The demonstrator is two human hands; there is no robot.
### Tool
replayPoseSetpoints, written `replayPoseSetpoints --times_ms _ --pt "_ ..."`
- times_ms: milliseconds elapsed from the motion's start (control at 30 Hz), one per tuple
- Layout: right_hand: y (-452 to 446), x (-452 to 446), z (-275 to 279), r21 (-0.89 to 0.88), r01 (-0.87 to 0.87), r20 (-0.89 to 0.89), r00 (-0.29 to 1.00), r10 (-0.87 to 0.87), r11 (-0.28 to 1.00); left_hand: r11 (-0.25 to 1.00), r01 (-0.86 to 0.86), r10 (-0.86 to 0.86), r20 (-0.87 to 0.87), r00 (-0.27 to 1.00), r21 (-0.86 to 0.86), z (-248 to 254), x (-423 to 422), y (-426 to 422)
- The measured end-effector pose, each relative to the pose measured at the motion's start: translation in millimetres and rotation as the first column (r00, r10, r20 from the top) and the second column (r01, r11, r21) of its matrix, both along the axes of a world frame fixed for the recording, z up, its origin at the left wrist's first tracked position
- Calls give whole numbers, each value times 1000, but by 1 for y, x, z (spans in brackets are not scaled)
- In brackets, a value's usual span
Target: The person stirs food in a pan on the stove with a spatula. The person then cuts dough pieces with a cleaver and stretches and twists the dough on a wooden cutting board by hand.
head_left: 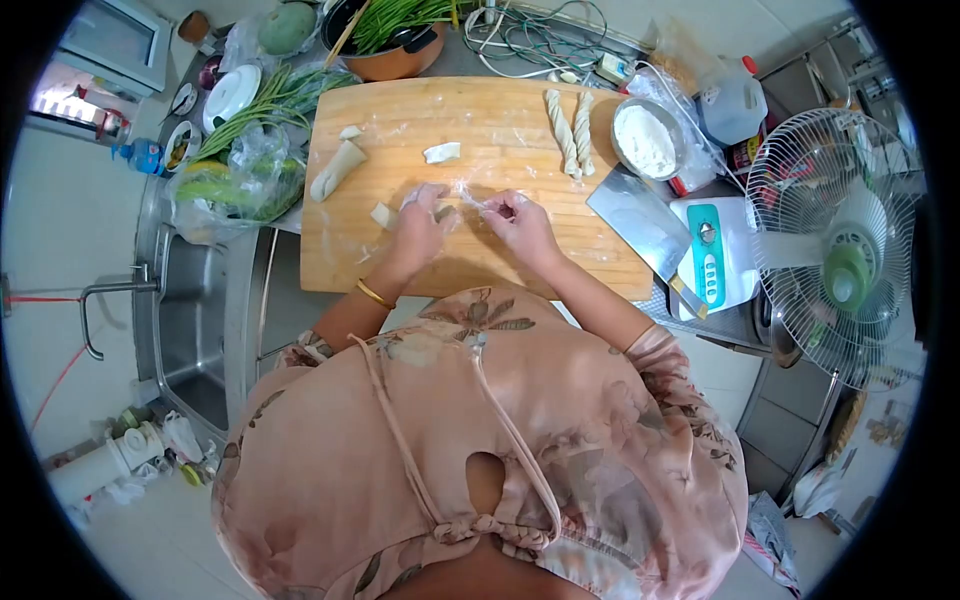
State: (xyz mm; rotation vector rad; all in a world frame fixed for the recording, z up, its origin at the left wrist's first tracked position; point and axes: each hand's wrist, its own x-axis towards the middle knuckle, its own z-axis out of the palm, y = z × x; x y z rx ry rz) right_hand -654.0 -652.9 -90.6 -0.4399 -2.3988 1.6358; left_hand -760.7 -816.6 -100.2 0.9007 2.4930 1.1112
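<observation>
While the left hand (pixel 427 218) bends over the middle of the big pale wooden board (pixel 480 110), its fingers are half curled, with a small bit of pale dough (pixel 443 212) showing by their tips. You cannot tell if the hand grips it or just touches it. The right hand (pixel 512 222) is near, a little to the right. Its thumb and fingers are bent in close to each other, but what is between them is too small to tell.

Above the left hand, near the middle of the board, lies a short, flat white dough strip (pixel 441 153). Just left of that hand is a small square dough piece (pixel 383 215). A fat, smooth dough roll (pixel 338 171) lies on a slant at the left side of the board, with a little dough lump (pixel 350 132) just above it.

At the upper right of the board, two long twisted dough sticks (pixel 583 135) lie side by side. Next to them is a round bowl of white flour (pixel 645 140). Below the bowl, a wide, shiny metal cleaver (pixel 640 222) lies on a slant over the right edge of the board. A white and green scale (pixel 715 250) sits to its right, near a big round wire fan (pixel 850 250).
</observation>
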Motion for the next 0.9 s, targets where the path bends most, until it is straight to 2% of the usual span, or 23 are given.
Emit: replayPoseSetpoints --times_ms 67,100,167,200,300,400,500,600,700,800,833,900 --pt "-3 -4 -3 -53 -21 -3 1000 21 998 998 23 -16 -111 994 62 -1 4 2" --pt "-4 -8 -5 -77 -30 -6 1000 30 997 998 62 -65 -152 986 -20 -1 3 1" --pt "-6 -18 -12 66 -160 182 972 145 985 974 130 -170 -218 961 -186 -2 0 -5" --pt "-9 -22 -15 124 -231 282 941 189 965 969 139 -185 -229 956 -205 -5 -1 -8" --pt "-25 -33 -24 413 -270 116 963 244 870 957 153 -213 -236 948 -248 -12 -9 -16" --pt "-39 -48 -35 626 -244 115 968 222 741 958 153 -203 -200 958 -242 -12 -16 -21" --pt "-34 -56 -40 666 -302 90 940 328 682 962 168 -209 -185 960 -217 -13 -21 -26" --pt "-25 -58 -30 459 -453 245 891 381 764 959 185 -224 -172 959 -214 -11 -24 -31" --pt "-21 -49 -29 289 -365 211 926 313 885 964 167 -211 -209 955 -209 -7 -21 -32" --pt "-11 -36 -10 -96 -235 382 889 254 967 963 149 -196 -204 959 -224 -4 -20 -28" --pt "-5 -32 -12 -267 -155 381 890 251 951 965 135 -183 -210 960 -224 -10 -21 -29" --pt "9 -24 -14 -576 18 376 894 245 817 972 122 -166 -221 961 -201 -11 -22 -31"
